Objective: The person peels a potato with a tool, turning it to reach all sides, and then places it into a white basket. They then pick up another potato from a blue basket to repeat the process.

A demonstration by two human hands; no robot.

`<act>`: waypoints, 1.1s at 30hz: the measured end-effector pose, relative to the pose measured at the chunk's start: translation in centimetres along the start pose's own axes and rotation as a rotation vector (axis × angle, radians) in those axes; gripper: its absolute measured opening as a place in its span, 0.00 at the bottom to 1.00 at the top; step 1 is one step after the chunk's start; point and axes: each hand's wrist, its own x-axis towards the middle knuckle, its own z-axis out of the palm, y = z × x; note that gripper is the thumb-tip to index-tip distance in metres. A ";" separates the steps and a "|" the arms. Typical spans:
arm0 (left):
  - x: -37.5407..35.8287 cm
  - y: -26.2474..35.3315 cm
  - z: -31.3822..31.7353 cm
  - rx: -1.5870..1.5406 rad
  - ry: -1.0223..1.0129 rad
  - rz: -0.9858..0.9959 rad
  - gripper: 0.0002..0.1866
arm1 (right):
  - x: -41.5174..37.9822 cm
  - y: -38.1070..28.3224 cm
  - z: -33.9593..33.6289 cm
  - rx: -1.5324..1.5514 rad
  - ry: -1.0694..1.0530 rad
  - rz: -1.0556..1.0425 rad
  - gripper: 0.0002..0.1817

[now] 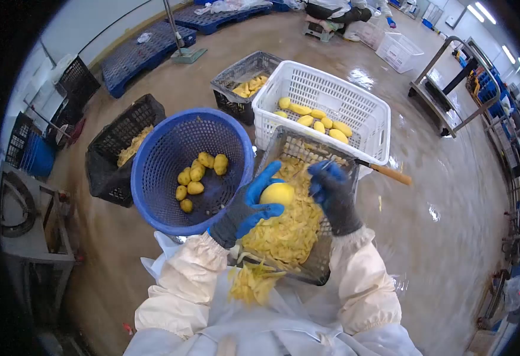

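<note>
Over the peel-filled gray crate on your lap, your left hand clamped its fingers on a mostly peeled yellow fruit; your right hand gripped a knife. Several fruits waited in the blue basket; peeled ones lay in the white crate.

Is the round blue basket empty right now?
No: the round blue basket holds several peeled yellow fruits on its bottom, beside the left hand.
</note>
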 end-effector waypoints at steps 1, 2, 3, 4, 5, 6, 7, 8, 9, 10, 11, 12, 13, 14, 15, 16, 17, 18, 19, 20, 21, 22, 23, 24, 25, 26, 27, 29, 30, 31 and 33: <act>0.0 0.5 0.1 0.000 0.000 0.004 0.45 | -0.8 -0.8 1.3 -0.050 -0.056 0.062 0.07; -0.2 1.1 0.3 0.030 0.006 -0.050 0.46 | -0.7 -0.6 1.6 -0.079 -0.115 0.098 0.07; -0.3 1.5 0.3 0.065 0.006 -0.110 0.46 | 0.2 0.1 0.5 -0.070 -0.108 0.099 0.07; -0.2 0.9 0.2 0.068 -0.003 -0.117 0.46 | 1.8 1.2 -1.6 0.000 0.011 0.022 0.07; 0.0 -0.1 -0.1 0.181 0.009 0.049 0.45 | 2.7 1.8 -2.8 0.067 0.129 -0.058 0.08; 0.4 -0.7 -0.3 0.292 0.019 0.223 0.45 | 2.7 1.5 -2.8 0.037 0.099 -0.060 0.08; 0.7 -0.9 -0.5 0.293 0.018 0.232 0.45 | 1.9 0.7 -1.4 0.034 0.097 -0.069 0.08; 0.7 -1.0 -0.6 0.433 0.051 0.309 0.44 | 0.4 0.5 0.5 -0.029 -0.022 -0.028 0.08; 0.7 -1.1 -0.6 0.575 0.079 0.380 0.43 | -0.6 0.4 1.7 -0.088 -0.137 0.015 0.08; 0.6 -1.1 -0.6 0.579 0.070 0.372 0.43 | 0.0 0.5 1.3 -0.125 -0.037 0.082 0.07; 0.6 -1.0 -0.4 0.640 0.087 0.385 0.42 | 1.5 1.8 -0.3 -0.081 0.101 -0.020 0.07; 0.6 -0.9 -0.2 0.700 0.113 0.404 0.41 | 2.1 1.1 -1.0 -0.018 0.121 -0.051 0.07; 0.7 -0.7 -0.2 0.704 0.107 0.411 0.41 | 2.4 0.5 -1.3 0.048 0.141 -0.090 0.07; 0.7 -0.6 -0.2 0.800 0.138 0.443 0.40 | 1.8 0.6 -1.0 0.002 0.083 -0.057 0.07; 0.8 -0.5 -0.2 0.893 0.175 0.470 0.40 | 0.1 -0.7 1.2 -0.046 0.023 -0.019 0.07; 0.8 -0.4 -0.1 0.893 0.175 0.470 0.40 | -0.5 -0.2 1.9 -0.146 -0.099 -0.004 0.09; 0.8 -0.4 0.1 0.982 0.189 0.535 0.40 | 0.3 0.5 1.3 -0.140 -0.092 -0.002 0.09; 0.6 -0.4 0.2 1.069 0.198 0.599 0.40 | 1.7 1.7 -0.1 -0.187 0.077 -0.021 0.09; 0.5 -0.4 0.3 1.068 0.195 0.597 0.40 | 2.8 2.2 -1.4 -0.240 0.240 -0.043 0.10; 0.4 -0.2 0.3 1.081 0.204 0.613 0.40 | 3.0 1.8 -2.8 -0.073 0.168 -0.074 0.09; 0.5 -0.1 0.3 1.095 0.215 0.631 0.41 | 2.5 1.2 -2.0 -0.073 0.166 -0.080 0.09; 0.6 -0.2 0.2 1.096 0.223 0.636 0.41 | 1.2 0.1 -0.6 -0.008 0.090 -0.048 0.09; 0.7 -0.5 -0.1 1.043 0.225 0.607 0.41 | 0.0 -0.5 0.7 0.059 0.015 -0.012 0.09; 0.7 -0.8 -0.2 0.989 0.225 0.576 0.41 | -0.7 -0.4 1.7 0.054 -0.003 0.039 0.09; 0.8 -0.9 -0.2 0.990 0.226 0.575 0.41 | -1.1 0.0 2.3 0.055 -0.005 0.040 0.09; 0.9 -0.9 -0.1 0.898 0.236 0.541 0.40 | -1.5 0.4 2.8 -0.064 -0.087 -0.050 0.09; 0.9 -1.0 -0.1 0.807 0.246 0.507 0.40 | -1.7 0.6 3.1 -0.182 -0.169 -0.139 0.09; 0.7 -1.2 -0.4 0.695 0.205 0.451 0.39 | -0.6 0.8 2.2 -0.247 -0.109 -0.251 0.10; 0.6 -1.3 -0.4 0.577 0.167 0.397 0.39 | 0.4 0.2 0.7 -0.176 0.065 -0.220 0.09; 0.4 -0.9 -0.4 0.578 0.167 0.400 0.39 | 0.9 -0.3 -0.4 -0.104 0.238 -0.189 0.09; 0.0 0.2 -0.2 0.013 0.095 0.129 0.37 | 0.9 -0.7 -1.3 0.000 0.164 -0.187 0.08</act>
